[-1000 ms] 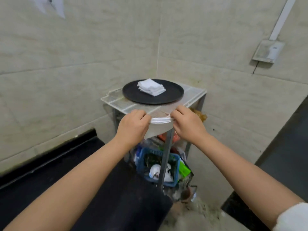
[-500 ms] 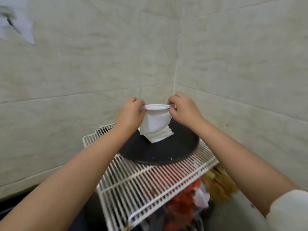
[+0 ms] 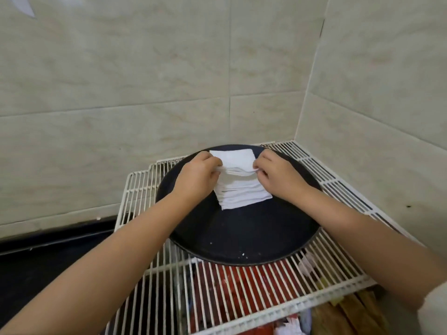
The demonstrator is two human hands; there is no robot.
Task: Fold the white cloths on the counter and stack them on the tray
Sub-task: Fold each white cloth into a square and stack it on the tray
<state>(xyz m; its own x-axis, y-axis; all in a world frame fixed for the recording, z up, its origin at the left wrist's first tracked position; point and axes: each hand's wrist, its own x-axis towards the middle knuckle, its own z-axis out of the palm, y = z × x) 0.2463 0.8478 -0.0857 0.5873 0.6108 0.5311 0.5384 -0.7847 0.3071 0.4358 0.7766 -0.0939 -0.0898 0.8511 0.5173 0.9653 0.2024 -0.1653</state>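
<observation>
Folded cloth [image 3: 233,158] sits right at the top of the white stack [image 3: 242,192] on the black round tray [image 3: 232,238], and I have both hands on it. My left hand [image 3: 197,176] pinches its near-left edge with fingers curled round the fabric; my right hand [image 3: 275,176] pinches the near-right edge the same way. The tray rests on a white wire rack [image 3: 242,293] pushed into the tiled corner. I judge this to be the placing step: the cloth lies over the pile but I have not let go. Next I need to settle it flat with its edges square to those below, then open both pinches without dragging the top layers askew, since the stack looks soft and slightly fanned at the front.
</observation>
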